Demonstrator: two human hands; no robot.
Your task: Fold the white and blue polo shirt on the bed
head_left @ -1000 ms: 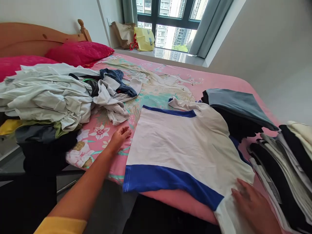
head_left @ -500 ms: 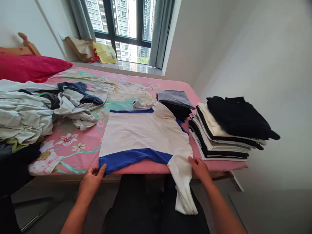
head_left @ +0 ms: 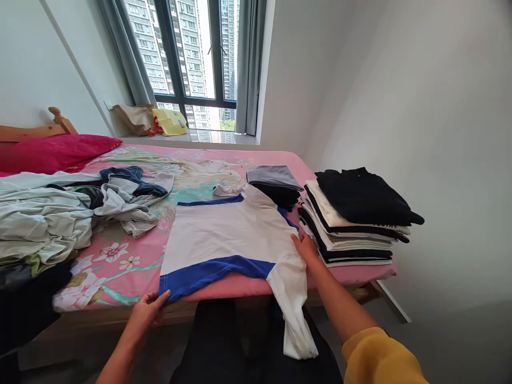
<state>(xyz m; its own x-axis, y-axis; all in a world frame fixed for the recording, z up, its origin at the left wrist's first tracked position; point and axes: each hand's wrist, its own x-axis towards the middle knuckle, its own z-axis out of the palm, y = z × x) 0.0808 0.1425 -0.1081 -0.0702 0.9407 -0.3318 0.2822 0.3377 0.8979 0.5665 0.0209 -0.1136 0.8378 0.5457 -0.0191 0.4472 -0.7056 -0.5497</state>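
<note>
A white long-sleeved shirt with blue side panels lies spread on the bed, its hem towards the left. The near sleeve hangs over the bed's front edge. My left hand pinches the blue hem corner at the front left between thumb and fingers. At the shirt's right end, my right hand rests on the shoulder near the collar; its fingers are partly hidden, so I cannot tell whether they grip the cloth. Just right of that hand stands a stack of folded clothes, topped by a black garment.
A smaller folded pile, grey over black, sits behind the shirt. Loose crumpled clothes cover the bed's left side, with a red pillow beyond. Paper and yellow bags stand on the window sill. A wall rises at the right.
My right hand has moved from the near sleeve's shoulder further up towards the collar. My left hand stays at the hem corner. The view has tilted upward.
</note>
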